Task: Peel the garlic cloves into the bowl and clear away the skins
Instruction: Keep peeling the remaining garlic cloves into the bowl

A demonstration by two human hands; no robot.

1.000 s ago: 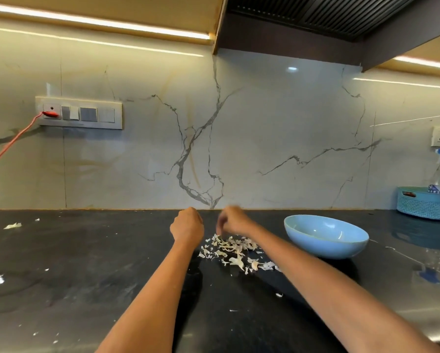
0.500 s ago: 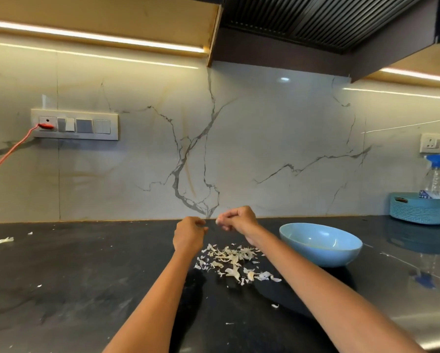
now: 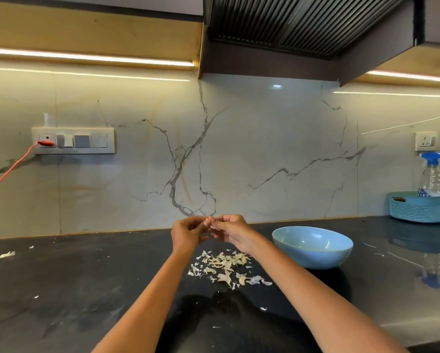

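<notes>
- Left hand [image 3: 187, 234] and right hand [image 3: 232, 231] met above the black countertop [image 3: 86, 276], fingers curled, pinching one small garlic clove [image 3: 208, 220] between them.
- Skins pile [image 3: 225, 267] lay below the hands.
- Blue bowl [image 3: 313, 248] sat just right of the pile.
</notes>
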